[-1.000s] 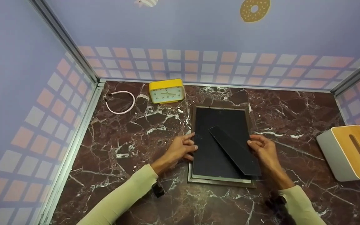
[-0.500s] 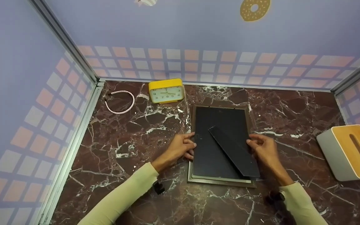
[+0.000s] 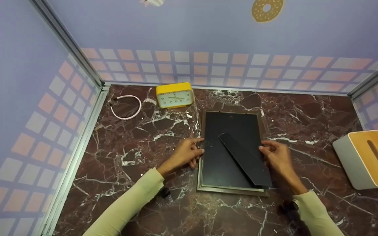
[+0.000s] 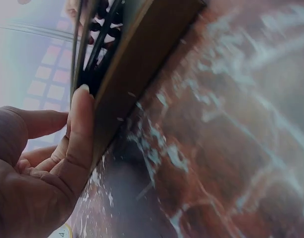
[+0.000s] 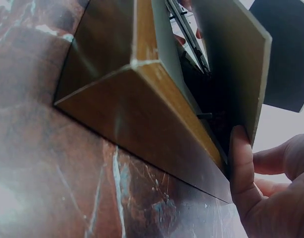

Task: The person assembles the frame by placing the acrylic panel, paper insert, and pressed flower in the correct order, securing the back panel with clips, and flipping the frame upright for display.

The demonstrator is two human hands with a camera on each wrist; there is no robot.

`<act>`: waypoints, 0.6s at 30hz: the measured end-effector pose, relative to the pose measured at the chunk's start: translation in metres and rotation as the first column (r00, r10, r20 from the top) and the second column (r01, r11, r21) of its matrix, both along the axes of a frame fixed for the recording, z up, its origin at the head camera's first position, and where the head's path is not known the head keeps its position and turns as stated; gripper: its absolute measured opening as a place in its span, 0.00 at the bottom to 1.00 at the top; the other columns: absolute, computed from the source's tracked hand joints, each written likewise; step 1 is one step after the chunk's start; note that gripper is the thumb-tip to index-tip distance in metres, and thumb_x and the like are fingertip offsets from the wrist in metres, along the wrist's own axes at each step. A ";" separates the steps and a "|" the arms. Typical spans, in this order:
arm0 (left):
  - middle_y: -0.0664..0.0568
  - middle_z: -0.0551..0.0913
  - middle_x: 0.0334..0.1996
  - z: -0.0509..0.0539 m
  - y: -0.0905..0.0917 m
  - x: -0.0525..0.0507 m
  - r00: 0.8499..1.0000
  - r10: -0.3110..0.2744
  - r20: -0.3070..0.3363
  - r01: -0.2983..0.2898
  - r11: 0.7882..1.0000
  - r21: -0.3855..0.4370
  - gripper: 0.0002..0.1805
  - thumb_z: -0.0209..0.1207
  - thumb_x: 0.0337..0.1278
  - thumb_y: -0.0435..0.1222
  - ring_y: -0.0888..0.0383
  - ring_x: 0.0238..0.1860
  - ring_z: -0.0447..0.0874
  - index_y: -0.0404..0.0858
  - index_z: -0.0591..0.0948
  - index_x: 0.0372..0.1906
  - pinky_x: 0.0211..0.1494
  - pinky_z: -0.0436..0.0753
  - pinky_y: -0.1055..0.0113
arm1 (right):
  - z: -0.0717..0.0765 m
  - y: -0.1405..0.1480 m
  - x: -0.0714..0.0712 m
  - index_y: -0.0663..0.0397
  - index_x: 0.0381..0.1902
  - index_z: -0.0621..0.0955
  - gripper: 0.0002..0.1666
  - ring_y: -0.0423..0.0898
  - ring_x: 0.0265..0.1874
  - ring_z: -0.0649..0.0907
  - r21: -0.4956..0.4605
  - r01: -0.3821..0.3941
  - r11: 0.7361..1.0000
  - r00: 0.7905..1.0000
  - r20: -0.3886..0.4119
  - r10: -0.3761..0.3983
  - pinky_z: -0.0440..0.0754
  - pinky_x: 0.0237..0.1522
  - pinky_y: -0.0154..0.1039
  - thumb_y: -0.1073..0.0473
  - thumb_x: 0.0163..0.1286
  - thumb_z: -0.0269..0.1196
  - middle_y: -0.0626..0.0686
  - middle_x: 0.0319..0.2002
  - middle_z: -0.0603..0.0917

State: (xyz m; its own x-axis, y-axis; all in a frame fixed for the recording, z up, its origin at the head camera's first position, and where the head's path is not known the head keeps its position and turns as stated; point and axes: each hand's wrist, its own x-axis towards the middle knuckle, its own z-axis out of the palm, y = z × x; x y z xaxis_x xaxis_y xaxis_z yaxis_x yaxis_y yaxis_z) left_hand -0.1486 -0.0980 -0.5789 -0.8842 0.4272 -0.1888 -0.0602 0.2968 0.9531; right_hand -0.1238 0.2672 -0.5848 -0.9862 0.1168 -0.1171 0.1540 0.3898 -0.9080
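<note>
Running near to far: black backboard (image 3: 218,157) (leg (image 3: 245,160) slanting across).

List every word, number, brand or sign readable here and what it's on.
"3", "4", "5", "6", "7", "8", "9", "10": face of the yellow clock, head view.
"4": corner of that clock, left wrist view.
Unreadable: the clock's uppermost numerals, and a faint mark near the top of the black backing board, too small.
</note>
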 end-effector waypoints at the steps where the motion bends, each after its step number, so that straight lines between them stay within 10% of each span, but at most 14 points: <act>1: 0.36 0.86 0.23 -0.001 -0.001 0.000 0.999 0.003 -0.033 -0.004 1.000 -0.024 0.31 0.65 0.76 0.27 0.61 0.11 0.81 0.28 0.74 0.79 0.15 0.85 0.62 | 0.000 0.000 0.000 0.74 0.60 0.86 0.18 0.39 0.12 0.79 0.003 -0.002 1.000 1.000 0.001 0.002 0.80 0.15 0.33 0.67 0.78 0.69 0.58 0.32 0.90; 18: 0.41 0.89 0.26 -0.009 -0.002 0.003 0.987 -0.019 -0.162 -0.004 0.990 -0.140 0.31 0.66 0.77 0.30 0.59 0.11 0.81 0.34 0.76 0.80 0.15 0.85 0.61 | -0.001 -0.001 0.001 0.73 0.61 0.86 0.18 0.40 0.14 0.81 0.034 -0.001 0.999 1.000 -0.010 0.002 0.83 0.16 0.35 0.67 0.79 0.68 0.56 0.32 0.90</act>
